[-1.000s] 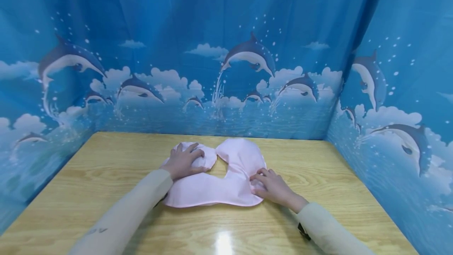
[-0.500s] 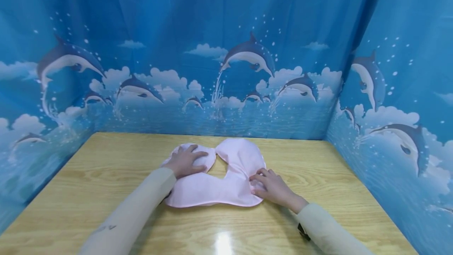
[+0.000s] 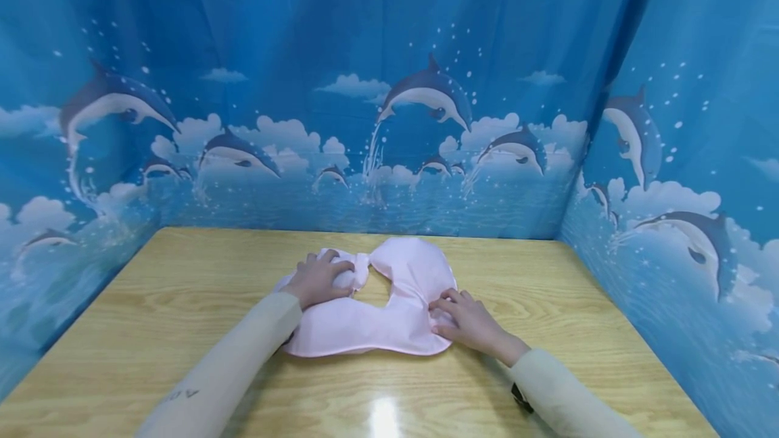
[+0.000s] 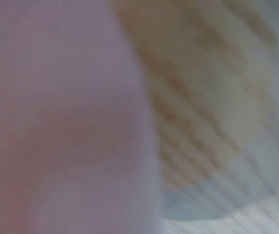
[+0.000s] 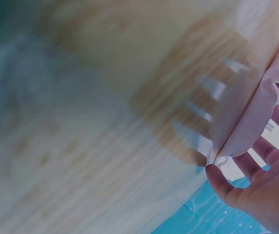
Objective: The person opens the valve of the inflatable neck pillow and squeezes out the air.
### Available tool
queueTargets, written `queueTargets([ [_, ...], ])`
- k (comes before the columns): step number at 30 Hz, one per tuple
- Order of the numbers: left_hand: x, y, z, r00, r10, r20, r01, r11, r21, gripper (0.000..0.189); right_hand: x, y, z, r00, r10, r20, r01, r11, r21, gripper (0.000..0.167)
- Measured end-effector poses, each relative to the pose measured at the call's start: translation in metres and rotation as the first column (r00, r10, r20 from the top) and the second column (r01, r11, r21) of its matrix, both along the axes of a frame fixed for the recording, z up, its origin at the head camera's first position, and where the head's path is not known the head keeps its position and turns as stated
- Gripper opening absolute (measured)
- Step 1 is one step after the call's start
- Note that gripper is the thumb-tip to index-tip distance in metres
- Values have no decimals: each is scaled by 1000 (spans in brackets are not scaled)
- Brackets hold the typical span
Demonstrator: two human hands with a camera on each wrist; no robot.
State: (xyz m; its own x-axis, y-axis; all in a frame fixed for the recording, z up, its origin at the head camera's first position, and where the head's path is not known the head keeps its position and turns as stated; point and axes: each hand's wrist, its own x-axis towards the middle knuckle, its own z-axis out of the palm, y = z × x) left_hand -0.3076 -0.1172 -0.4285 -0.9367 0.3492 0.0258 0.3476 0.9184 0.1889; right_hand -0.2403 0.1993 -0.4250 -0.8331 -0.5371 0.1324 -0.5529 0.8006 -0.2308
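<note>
A pink U-shaped cloth piece (image 3: 365, 325), like a neck pillow cover, lies on the wooden table with its two rounded ends on the far side, nearly meeting. My left hand (image 3: 319, 280) is on its left arm, fingers bent over the cloth, which bunches beneath them. At the right edge, my right hand (image 3: 471, 323) grips a puckered fold. The right wrist view shows the thumb (image 5: 222, 187) at the cloth's edge, with the other fingers along the fabric. In the left wrist view, blurred pink cloth (image 4: 56, 63) fills the left side; no fingers can be made out.
The wooden table (image 3: 548, 384) spreads around the cloth, with a bright light reflection near its front. Blue dolphin-print curtains (image 3: 292, 86) hang behind it and along both sides.
My left hand shifted slightly right, then curled its fingers more. The cloth's far left end, smooth before, is now gathered under them. The right hand stays where it was.
</note>
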Motion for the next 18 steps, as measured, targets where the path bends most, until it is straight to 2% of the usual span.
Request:
queueTargets([
  [6,2,-1,0,1000,-1,9,0,999,33,48,0,0,1,1000,4,3,-4,1000,2,32],
  [14,5,-10,6,990,-60,126,44,991,122,58,1,0,3,1000,-1,18,1,1000,-2,33],
  [18,8,-18,10,982,-103,158,77,983,165,62,1,0,2,1000,-1,23,1,1000,-2,33],
])
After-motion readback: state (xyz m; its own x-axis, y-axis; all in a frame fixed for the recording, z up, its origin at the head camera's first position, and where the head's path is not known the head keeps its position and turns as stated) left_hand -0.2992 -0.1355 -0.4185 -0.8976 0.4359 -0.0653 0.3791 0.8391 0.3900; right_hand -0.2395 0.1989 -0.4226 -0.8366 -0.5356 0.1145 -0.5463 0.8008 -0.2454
